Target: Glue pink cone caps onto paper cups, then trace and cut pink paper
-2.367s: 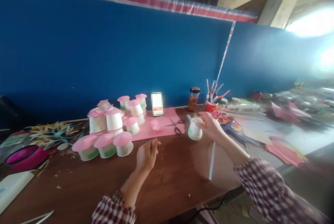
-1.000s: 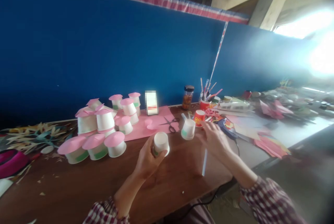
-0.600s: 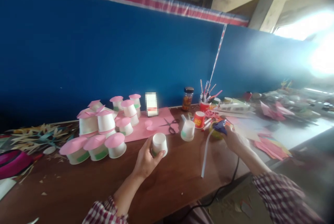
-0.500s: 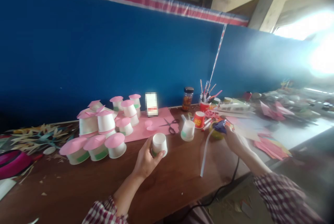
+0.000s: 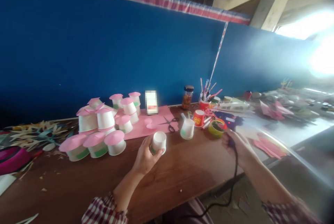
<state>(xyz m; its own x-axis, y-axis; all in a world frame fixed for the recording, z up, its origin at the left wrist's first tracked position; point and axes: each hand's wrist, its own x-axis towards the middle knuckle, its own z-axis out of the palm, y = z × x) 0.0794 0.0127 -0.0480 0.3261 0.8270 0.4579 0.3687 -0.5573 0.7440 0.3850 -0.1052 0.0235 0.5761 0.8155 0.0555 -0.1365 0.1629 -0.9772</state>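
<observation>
An upside-down white paper cup (image 5: 159,140) is held in my left hand (image 5: 146,156), the fingers curled round its side above the table. My right hand (image 5: 238,145) is closed round the handle of a dark blue glue gun (image 5: 224,116) with a small red light. Its black cord (image 5: 236,168) hangs below the hand, and a long translucent glue stick (image 5: 283,144), blurred, trails off to the right. Between the hands stand another upturned white cup (image 5: 187,129) and a yellow tape roll (image 5: 216,129). Black scissors (image 5: 171,125) lie on pink paper (image 5: 141,129).
On the left, several white cups with pink paper cone tops (image 5: 95,144) stand grouped and partly stacked. Behind are a lidded jar (image 5: 188,98), a red cup (image 5: 199,118) and a red pen holder (image 5: 205,105). Coloured paper (image 5: 271,145) lies right; a blue wall (image 5: 117,49) rises behind.
My right hand has turned the glue gun, moving slightly down; its glue stick swings from hanging at the left to trailing right. My left hand keeps the cup in nearly the same place.
</observation>
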